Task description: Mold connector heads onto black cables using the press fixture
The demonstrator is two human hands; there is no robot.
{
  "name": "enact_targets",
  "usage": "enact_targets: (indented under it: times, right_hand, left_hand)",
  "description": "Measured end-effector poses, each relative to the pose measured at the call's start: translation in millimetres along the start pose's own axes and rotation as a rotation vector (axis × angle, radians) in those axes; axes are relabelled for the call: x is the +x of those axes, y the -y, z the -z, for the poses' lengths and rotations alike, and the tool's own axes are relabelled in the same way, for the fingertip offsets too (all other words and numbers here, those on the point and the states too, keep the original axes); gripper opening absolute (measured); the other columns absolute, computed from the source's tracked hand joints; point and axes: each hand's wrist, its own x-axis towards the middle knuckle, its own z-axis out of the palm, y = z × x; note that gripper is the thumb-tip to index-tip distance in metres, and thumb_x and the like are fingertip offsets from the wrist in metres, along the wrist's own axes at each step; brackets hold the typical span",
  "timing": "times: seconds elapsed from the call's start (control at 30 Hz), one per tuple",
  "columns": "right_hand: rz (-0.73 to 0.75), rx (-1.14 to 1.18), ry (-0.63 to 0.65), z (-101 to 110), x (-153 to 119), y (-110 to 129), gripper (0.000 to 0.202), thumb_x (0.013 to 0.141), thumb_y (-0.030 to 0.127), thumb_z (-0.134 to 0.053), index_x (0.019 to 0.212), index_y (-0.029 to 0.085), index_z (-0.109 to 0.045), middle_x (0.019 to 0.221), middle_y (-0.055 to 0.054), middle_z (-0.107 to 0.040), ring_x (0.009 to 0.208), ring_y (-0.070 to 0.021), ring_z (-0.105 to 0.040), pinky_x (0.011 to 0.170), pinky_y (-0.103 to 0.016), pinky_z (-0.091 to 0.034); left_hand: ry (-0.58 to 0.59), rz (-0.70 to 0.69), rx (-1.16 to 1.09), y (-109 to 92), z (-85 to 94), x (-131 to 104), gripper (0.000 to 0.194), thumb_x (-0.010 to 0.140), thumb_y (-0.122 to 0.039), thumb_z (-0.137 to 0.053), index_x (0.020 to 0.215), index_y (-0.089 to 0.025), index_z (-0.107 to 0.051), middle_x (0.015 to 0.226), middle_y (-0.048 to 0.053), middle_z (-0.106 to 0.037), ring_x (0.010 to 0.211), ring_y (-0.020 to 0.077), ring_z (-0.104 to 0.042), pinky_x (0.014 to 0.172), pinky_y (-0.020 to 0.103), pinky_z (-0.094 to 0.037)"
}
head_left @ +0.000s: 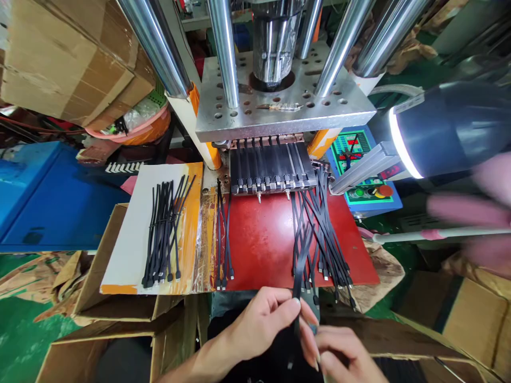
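My left hand (pixel 269 318) pinches a black flat cable (pixel 304 260) between thumb and fingers, at the front edge of the red work surface. The cable stands up from the grip, and its lower end hangs blurred over my lap. Beside it on the right, my right hand (pixel 345 351) has its fingers curled together; what they hold, if anything, is hidden. Beyond both hands, a dark mold block (pixel 275 162) carries a row of black cables with metal plugs along its front. A heap of black cables (pixel 329 239) lies on the right of the red surface (pixel 259 239).
Bundled black cables (pixel 162 234) lie on a white board (pixel 128 213) at left. A steel press plate (pixel 279 114) hangs above the mold. At right stand a lit lamp (pixel 443 130) and a control panel (pixel 359 170). Open cardboard boxes (pixel 107 314) stand below the work surface.
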Motion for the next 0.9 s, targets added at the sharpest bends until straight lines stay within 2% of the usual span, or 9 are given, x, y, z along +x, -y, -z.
enact_targets:
  times: [0.1, 0.2, 0.3, 0.43, 0.57, 0.63, 0.73, 0.8, 0.9]
  right_hand:
    - [0.019, 0.142, -0.002, 10.3, 43.5, 40.2, 0.055, 0.088, 0.072, -0.073, 0.113, 0.026, -0.087, 0.091, -0.01, -0.077, 0.074, -0.0238, -0.071, 0.067, -0.033, -0.061]
    - [0.027, 0.288, -0.119, -0.3, 85.6, 76.1, 0.053, 0.093, 0.07, -0.068, 0.095, 0.021, -0.087, 0.073, -0.003, -0.063, 0.061, -0.0163, -0.057, 0.055, -0.026, -0.051]
    - [-0.005, 0.433, -0.183, -14.9, 109.2, 89.4, 0.055, 0.093, 0.07, -0.067, 0.089, 0.017, -0.084, 0.061, 0.002, -0.052, 0.05, -0.0118, -0.044, 0.046, -0.023, -0.04]
    - [0.099, 0.402, -0.24, -20.3, 113.8, 90.4, 0.049, 0.095, 0.064, -0.069, 0.082, 0.018, -0.081, 0.07, 0.0, -0.058, 0.053, -0.0112, -0.046, 0.049, -0.024, -0.041]
    - [0.22, 0.243, -0.223, -22.1, 106.2, 94.1, 0.046, 0.101, 0.054, -0.065, 0.071, 0.02, -0.074, 0.069, -0.001, -0.058, 0.059, -0.0138, -0.051, 0.052, -0.024, -0.043]
    - [0.27, 0.17, -0.21, -25.1, 102.8, 95.6, 0.045, 0.103, 0.048, -0.064, 0.069, 0.02, -0.071, 0.069, -0.002, -0.059, 0.063, -0.0152, -0.055, 0.056, -0.025, -0.045]
    - [0.341, 0.103, -0.239, -28.8, 100.0, 94.9, 0.038, 0.105, 0.039, -0.062, 0.073, 0.021, -0.073, 0.074, -0.003, -0.064, 0.067, -0.0163, -0.061, 0.06, -0.024, -0.05]
    - [0.392, 0.07, -0.303, -28.5, 99.4, 92.5, 0.031, 0.104, 0.032, -0.063, 0.08, 0.021, -0.078, 0.078, -0.004, -0.069, 0.068, -0.0165, -0.065, 0.062, -0.024, -0.053]
    - [0.448, 0.046, -0.381, -24.1, 100.0, 88.3, 0.021, 0.103, 0.023, -0.064, 0.098, 0.024, -0.084, 0.085, -0.006, -0.075, 0.071, -0.0169, -0.071, 0.064, -0.023, -0.057]
  left_hand:
    - [0.027, 0.006, 0.301, -14.2, -3.9, -20.9, 0.072, 0.098, -0.08, -0.055, 0.097, -0.012, -0.077, 0.071, 0.011, -0.08, 0.067, 0.0217, -0.076, 0.076, 0.032, -0.059]
    - [-0.081, 0.042, 0.55, -17.3, -4.9, -33.7, 0.069, 0.104, -0.075, -0.046, 0.098, -0.015, -0.079, 0.084, 0.012, -0.085, 0.084, 0.025, -0.081, 0.09, 0.036, -0.061]
    - [-0.133, 0.111, 0.652, -10.1, 1.9, -40.8, 0.065, 0.106, -0.069, -0.044, 0.102, -0.015, -0.079, 0.097, 0.014, -0.087, 0.094, 0.0277, -0.083, 0.094, 0.038, -0.062]
    - [-0.166, 0.066, 0.717, -16.1, 16.9, -40.5, 0.049, 0.106, -0.056, -0.055, 0.119, -0.016, -0.079, 0.114, 0.013, -0.085, 0.106, 0.0279, -0.081, 0.101, 0.039, -0.06]
    - [-0.359, -0.242, 0.743, -61.7, 19.4, -21.8, 0.049, 0.101, -0.05, -0.068, 0.14, -0.019, -0.07, 0.131, 0.012, -0.079, 0.118, 0.0266, -0.074, 0.109, 0.038, -0.056]
    - [-0.321, -0.367, 0.774, -88.7, 15.2, -9.2, 0.045, 0.099, -0.05, -0.071, 0.129, -0.017, -0.077, 0.121, 0.012, -0.081, 0.107, 0.0257, -0.076, 0.102, 0.037, -0.058]
    - [-0.232, -0.444, 0.841, -114.5, 8.0, 4.5, 0.038, 0.1, -0.052, -0.072, 0.099, -0.016, -0.084, 0.099, 0.009, -0.082, 0.088, 0.0218, -0.075, 0.087, 0.033, -0.059]
    - [-0.226, -0.481, 0.862, -119.3, 5.4, 8.3, 0.042, 0.1, -0.055, -0.072, 0.093, -0.016, -0.085, 0.093, 0.009, -0.082, 0.085, 0.0213, -0.074, 0.082, 0.032, -0.058]
    - [-0.242, -0.541, 0.882, -116.5, 5.5, 8.5, 0.042, 0.1, -0.057, -0.071, 0.097, -0.018, -0.087, 0.094, 0.01, -0.084, 0.089, 0.0225, -0.075, 0.085, 0.033, -0.057]
